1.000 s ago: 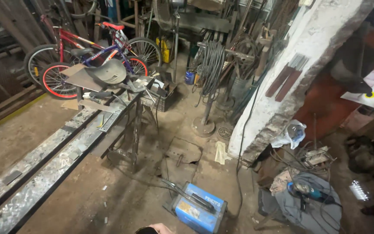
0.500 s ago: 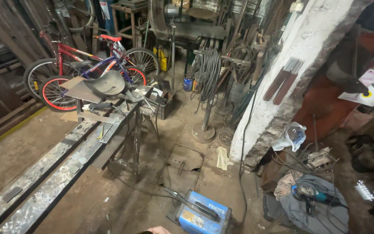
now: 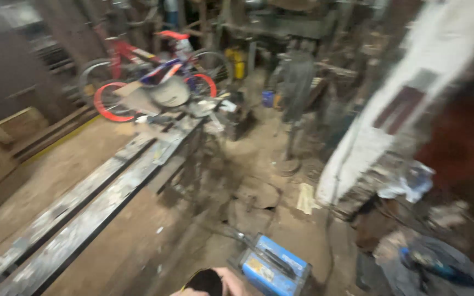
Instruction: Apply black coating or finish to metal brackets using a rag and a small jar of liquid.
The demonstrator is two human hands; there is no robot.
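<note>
We see a blurred workshop from above. At the bottom edge a hand [image 3: 215,282] shows only in part, with something dark against it; we cannot tell which hand it is, nor whether it is clenched, released or grasping. Just right of it a blue box [image 3: 274,267] sits on the dirt floor [image 3: 138,241], a dark cable lying across its top. Long steel rails [image 3: 83,214] run from the lower left up toward a stand, where a round grey guard [image 3: 170,92] rests. Behind it leans a red bicycle [image 3: 138,66]. At the right stands a white pillar [image 3: 390,115], with a blue-handled tool [image 3: 440,266] on the floor near its foot.
</note>
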